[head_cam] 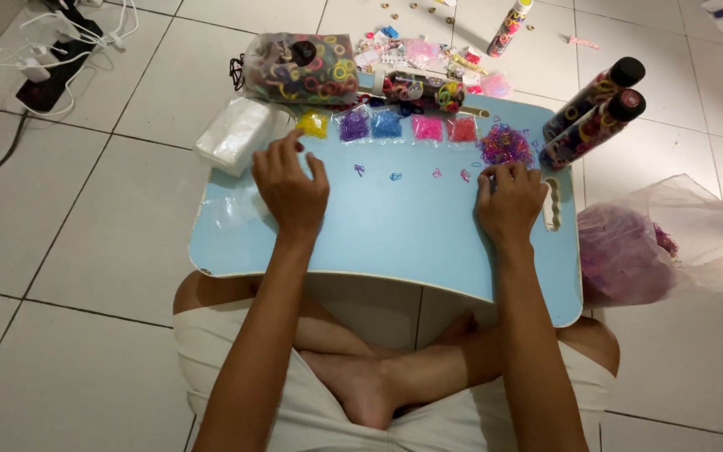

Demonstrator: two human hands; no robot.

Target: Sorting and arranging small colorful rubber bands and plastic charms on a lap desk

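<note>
Sorting tiny rubber bands on a blue lap bench [395, 234]

Left hand [292, 186] is resting flat, fingers spread, holding nothing. Right hand [508, 199] is pinching at the loose multicolour band pile [505, 144] far right; can't tell if it's got one. They're probably light, soft, stretchy, so pinch singly. Sorted heaps [391, 125] are sitting farther back.

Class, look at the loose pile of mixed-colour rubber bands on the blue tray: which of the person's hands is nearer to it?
Right. The right hand rests just below the mixed-colour pile, fingertips almost at it; the left hand is across the tray, near the yellow bands.
</note>
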